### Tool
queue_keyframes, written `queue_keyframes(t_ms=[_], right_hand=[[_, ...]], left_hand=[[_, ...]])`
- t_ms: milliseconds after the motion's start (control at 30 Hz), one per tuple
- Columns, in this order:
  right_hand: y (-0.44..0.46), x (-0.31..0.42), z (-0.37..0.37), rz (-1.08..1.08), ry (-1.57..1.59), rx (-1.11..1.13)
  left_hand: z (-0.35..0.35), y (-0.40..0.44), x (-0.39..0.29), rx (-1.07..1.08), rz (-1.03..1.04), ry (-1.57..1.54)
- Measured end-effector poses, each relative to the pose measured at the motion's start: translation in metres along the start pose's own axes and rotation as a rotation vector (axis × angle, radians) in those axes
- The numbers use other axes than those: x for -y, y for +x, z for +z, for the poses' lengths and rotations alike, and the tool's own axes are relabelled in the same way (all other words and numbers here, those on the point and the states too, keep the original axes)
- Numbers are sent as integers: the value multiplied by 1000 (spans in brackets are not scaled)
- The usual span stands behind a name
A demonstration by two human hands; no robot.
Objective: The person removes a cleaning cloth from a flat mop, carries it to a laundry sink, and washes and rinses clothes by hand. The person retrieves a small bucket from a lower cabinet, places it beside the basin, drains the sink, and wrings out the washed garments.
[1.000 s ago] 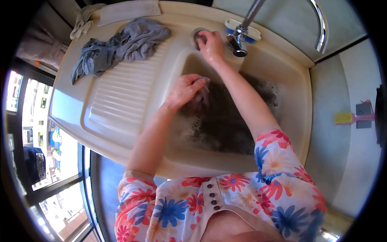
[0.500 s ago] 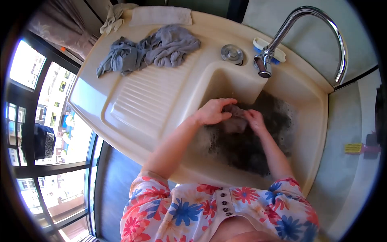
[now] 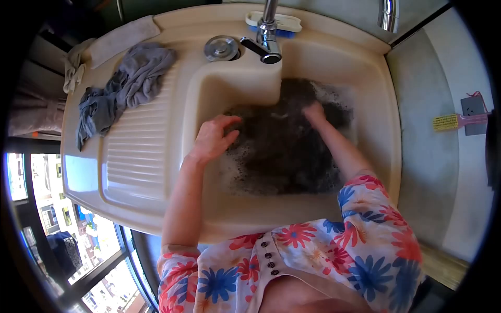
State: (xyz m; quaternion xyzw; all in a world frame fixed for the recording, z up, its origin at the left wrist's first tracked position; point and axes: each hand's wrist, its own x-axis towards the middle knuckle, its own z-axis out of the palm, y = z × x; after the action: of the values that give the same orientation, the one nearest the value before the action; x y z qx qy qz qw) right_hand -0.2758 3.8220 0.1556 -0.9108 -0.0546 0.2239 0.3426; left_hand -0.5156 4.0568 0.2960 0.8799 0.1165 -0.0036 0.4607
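Observation:
Dark, murky water (image 3: pixel 282 151) with patches of foam fills the beige sink basin (image 3: pixel 373 151). My left hand (image 3: pixel 211 138) is over the basin's left side, thumb and fingers apart, and I see nothing in it. Toward the back right, my right hand (image 3: pixel 314 112) dips into the water. Its fingers are blurred and partly under the surface, so whether they hold anything is hidden. No cloth can be made out in the dark water.
Wet grey cloths (image 3: pixel 130 78) lie on the ribbed drainboard (image 3: pixel 138 143). A metal sink strainer (image 3: pixel 222 48), a faucet (image 3: pixel 267 39) and a scrub brush (image 3: pixel 282 22) line the back ledge. A folded light cloth (image 3: pixel 125 40) rests at the far left corner.
The greyish cloth that was between both hands is out of sight now. My hands have moved apart, the right one down into the water. The camera view has turned and shifted.

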Motion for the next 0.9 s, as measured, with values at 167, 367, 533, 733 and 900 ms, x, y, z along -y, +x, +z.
queue_keyframes(t_ms=[167,367,533,733,900], right_hand=[[22,95,-6,-172,908,2],[59,83,-9,-896,-417,-361],[64,42,-48,-809,-716,-184],[90,-67,-88,-408,-929,-237],[79,-99,-91,-147,-691,-86]], left_hand=[[2,3,-1,0,6,59],[1,0,-12,-10,-45,55],[4,-2,-10,-36,-11,6],[3,-2,-5,-1,-17,67],[4,0,-10,23,-47,87]])
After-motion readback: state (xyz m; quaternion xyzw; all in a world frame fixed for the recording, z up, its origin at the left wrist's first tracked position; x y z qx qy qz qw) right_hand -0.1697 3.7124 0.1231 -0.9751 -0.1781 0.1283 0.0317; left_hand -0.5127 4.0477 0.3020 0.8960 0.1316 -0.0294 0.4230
